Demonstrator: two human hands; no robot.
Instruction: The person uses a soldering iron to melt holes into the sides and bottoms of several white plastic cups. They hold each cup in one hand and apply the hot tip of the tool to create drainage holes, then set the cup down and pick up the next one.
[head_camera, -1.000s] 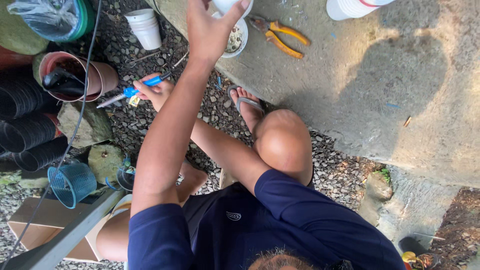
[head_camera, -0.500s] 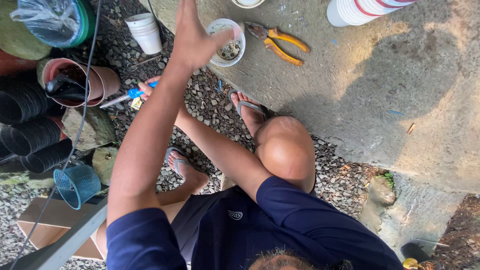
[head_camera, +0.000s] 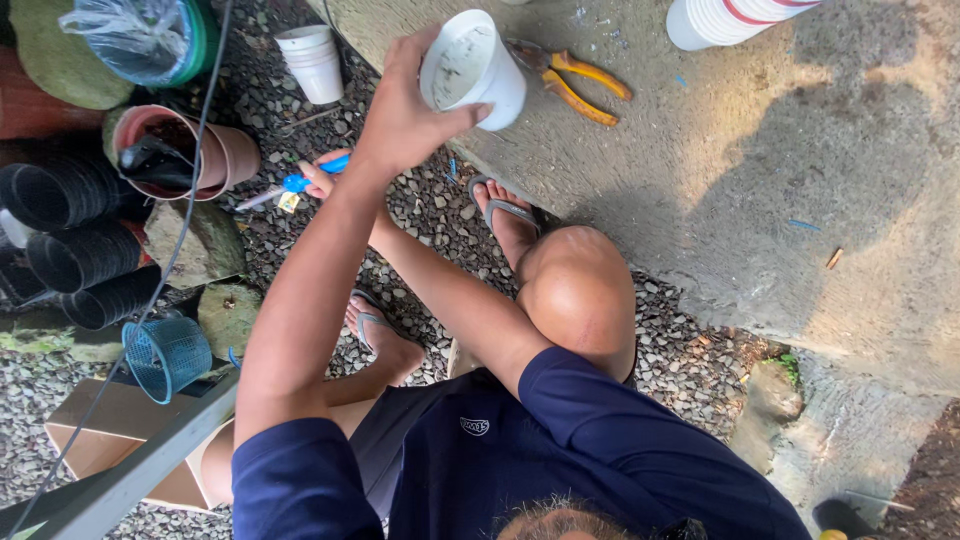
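Changed since half a second earlier: the left hand (head_camera: 400, 120), then spread above the white cup (head_camera: 470, 70) as it sat on the concrete slab (head_camera: 750, 180), now has the cup lifted clear and tipped.

1. White cup: plastic and soiled inside. It is held in the air over the slab's near edge, just beside the orange-handled pliers (head_camera: 575, 85). Its mouth is turned toward the camera, so the inside wall shows.
2. Left hand: fingers closed round the cup's wall, with the thumb across the lower side. This grip seems to be what keeps the cup at its tilt.
3. Right hand (head_camera: 320, 180): low over the gravel (head_camera: 690, 360), fingers closed on a blue-handled tool (head_camera: 300, 182). The tool's point faces away from the body, and the arm passes beneath the left forearm.
4. Pliers: lying flat on the slab, handles apart.
5. Stack of white cups (head_camera: 730, 15): on the slab's far side, well apart from the hands.
6. Small white cup (head_camera: 312, 62): upright on the gravel.
7. Terracotta pots (head_camera: 180, 150): nested and lying on their side near the right hand.
8. Black pots (head_camera: 70, 230): nested rows on their sides.
9. Blue mesh basket (head_camera: 165, 355): tipped, beside the left elbow.
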